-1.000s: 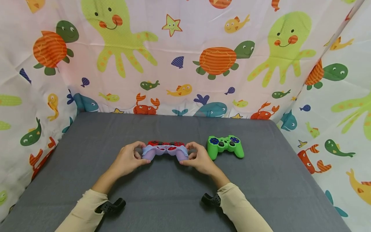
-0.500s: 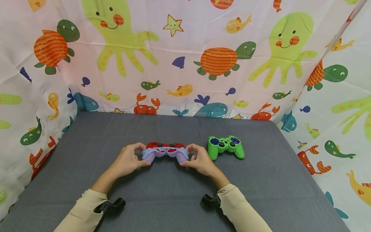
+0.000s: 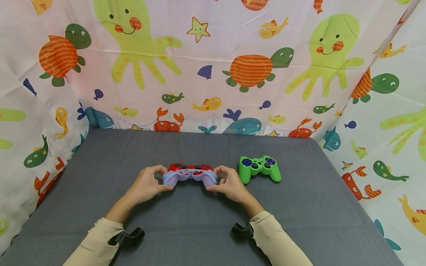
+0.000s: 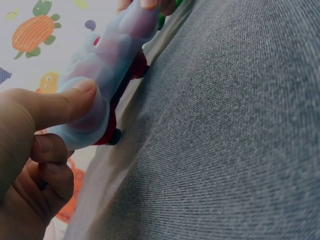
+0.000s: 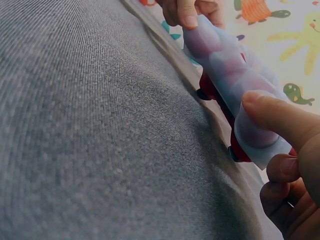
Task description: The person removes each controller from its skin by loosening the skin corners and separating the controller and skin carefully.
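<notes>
A red game controller [image 3: 189,166] sits partly inside a translucent lilac silicone cover [image 3: 171,179], which wraps its two handles on the near side. My left hand [image 3: 148,181] pinches the left handle of the cover between thumb and fingers. On the opposite handle, my right hand [image 3: 229,181] grips in the same way. In the left wrist view, the thumb presses on the cover [image 4: 102,50], while the controller's red shell and dark thumbsticks show along the table side. The right wrist view shows the cover [image 5: 225,72] stretched round the handles, with the red far side bare.
A green game controller [image 3: 244,174] lies just right of my right hand, on the grey cloth-covered table [image 3: 189,225]. Beyond the table's back edge hangs a curtain [image 3: 219,18] printed with sea animals. Black wrist straps [image 3: 128,236] sit at both sleeves.
Both hands keep their hold almost in place. The cover's far edge has shifted slightly over the red controller, and its openings look narrower. The green controller stays where it was.
</notes>
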`<state>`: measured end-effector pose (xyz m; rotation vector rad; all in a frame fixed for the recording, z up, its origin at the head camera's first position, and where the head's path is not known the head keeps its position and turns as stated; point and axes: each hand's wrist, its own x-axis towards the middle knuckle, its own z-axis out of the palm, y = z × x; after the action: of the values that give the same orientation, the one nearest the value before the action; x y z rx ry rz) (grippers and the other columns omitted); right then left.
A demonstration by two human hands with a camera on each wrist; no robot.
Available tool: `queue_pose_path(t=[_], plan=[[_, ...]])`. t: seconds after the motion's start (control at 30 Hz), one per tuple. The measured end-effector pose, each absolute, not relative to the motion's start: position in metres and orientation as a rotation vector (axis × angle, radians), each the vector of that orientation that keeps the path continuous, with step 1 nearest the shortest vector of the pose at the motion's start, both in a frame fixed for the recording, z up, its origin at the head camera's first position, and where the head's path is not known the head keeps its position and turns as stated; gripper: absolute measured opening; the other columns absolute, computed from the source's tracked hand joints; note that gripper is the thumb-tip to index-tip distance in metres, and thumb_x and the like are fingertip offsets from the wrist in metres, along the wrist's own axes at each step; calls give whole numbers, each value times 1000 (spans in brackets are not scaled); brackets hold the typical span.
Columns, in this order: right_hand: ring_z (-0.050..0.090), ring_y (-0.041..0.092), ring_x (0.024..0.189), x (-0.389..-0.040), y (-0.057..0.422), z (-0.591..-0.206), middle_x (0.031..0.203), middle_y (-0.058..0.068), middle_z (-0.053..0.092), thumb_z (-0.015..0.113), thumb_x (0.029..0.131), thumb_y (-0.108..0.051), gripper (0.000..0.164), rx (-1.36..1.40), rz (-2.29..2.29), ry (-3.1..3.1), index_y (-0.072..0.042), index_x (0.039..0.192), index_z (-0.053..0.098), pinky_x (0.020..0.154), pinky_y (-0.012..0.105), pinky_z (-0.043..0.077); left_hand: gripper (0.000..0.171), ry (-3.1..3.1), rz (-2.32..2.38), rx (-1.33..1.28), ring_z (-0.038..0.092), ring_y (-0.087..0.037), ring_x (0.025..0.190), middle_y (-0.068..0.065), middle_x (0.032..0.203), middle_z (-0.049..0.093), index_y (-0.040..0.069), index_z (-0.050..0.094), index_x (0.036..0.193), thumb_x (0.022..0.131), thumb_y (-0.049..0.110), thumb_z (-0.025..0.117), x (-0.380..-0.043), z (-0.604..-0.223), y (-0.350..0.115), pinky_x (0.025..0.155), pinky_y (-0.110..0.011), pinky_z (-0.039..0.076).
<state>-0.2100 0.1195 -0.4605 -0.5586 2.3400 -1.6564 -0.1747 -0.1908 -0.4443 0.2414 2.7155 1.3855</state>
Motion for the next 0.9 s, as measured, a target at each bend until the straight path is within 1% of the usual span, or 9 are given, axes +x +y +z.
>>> queue_pose_path(t=[0.13, 0.37, 0.6, 0.73, 0.9], plan=[[44, 7, 43, -211, 121, -461, 102, 11, 63, 86, 78, -4, 38, -553, -1652, 2350, -4, 106, 59, 47, 21, 39, 43, 2728, 1380, 244, 36, -8, 45, 8, 57, 38, 8, 62, 108, 77, 19, 89, -175, -444, -189, 44, -25, 33], [42, 7, 42, -212, 121, -460, 99, 9, 63, 86, 78, -5, 37, -566, -1639, 2370, -5, 103, 60, 46, 21, 37, 40, 2759, 1344, 252, 37, -9, 47, 7, 58, 40, 8, 63, 106, 77, 19, 89, -176, -444, -189, 44, -25, 33], [40, 8, 42, -211, 122, -461, 98, 10, 63, 87, 77, -5, 36, -597, -1644, 2370, -4, 102, 61, 44, 21, 37, 38, 2771, 1332, 247, 37, -8, 46, 5, 61, 42, 8, 63, 103, 76, 19, 89, -173, -444, -188, 45, -25, 33], [40, 7, 42, -211, 121, -462, 98, 9, 63, 87, 77, -4, 36, -596, -1653, 2364, -4, 101, 61, 44, 20, 36, 37, 2781, 1346, 266, 36, -7, 45, 5, 59, 41, 8, 63, 102, 76, 18, 89, -172, -444, -189, 45, -24, 33], [40, 7, 42, -212, 121, -461, 99, 12, 64, 88, 76, -3, 36, -580, -1645, 2381, -2, 101, 62, 44, 20, 36, 37, 2762, 1373, 266, 37, -6, 45, 5, 59, 42, 8, 63, 100, 76, 17, 89, -172, -445, -188, 43, -24, 32]])
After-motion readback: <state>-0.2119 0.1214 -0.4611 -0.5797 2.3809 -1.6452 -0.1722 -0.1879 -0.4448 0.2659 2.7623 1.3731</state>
